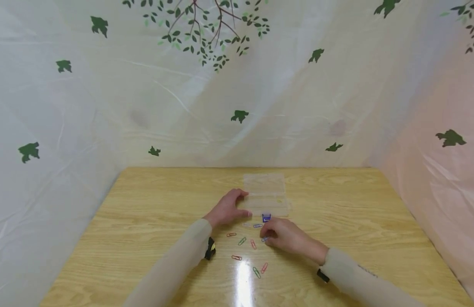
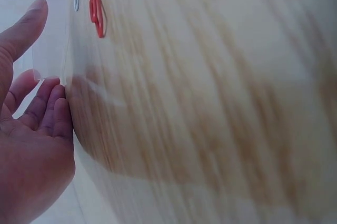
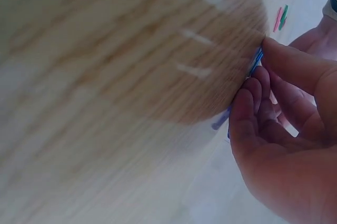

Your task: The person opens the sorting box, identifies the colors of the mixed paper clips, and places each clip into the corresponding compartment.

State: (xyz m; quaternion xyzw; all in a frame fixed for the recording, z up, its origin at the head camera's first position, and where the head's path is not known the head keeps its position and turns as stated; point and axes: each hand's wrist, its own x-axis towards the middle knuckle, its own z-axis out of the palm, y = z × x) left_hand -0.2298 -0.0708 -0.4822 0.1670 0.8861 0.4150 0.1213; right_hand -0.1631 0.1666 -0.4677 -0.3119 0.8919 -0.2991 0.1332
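Observation:
A clear plastic box [image 1: 264, 184] lies opened flat at the table's back, with a small yellow piece [image 1: 279, 201] in its front half. My left hand [image 1: 230, 208] rests at the box's left side, thumb and fingers spread apart. In front of the box, my right hand [image 1: 288, 235] pinches a blue paper clip [image 3: 256, 58] at the tabletop between thumb and fingers. A small dark blue piece [image 1: 266, 218] sits at the box's front edge, just beyond the right hand. Beside it lie another blue paper clip [image 1: 257, 225] and a pale one [image 1: 246, 224].
Several loose paper clips are scattered nearer the front, among them a red one [image 1: 237, 257], a green one [image 1: 257, 272] and a pink one [image 1: 264, 267]. The wooden table [image 1: 144, 238] meets hanging white sheeting [image 1: 190, 136] at its back and sides.

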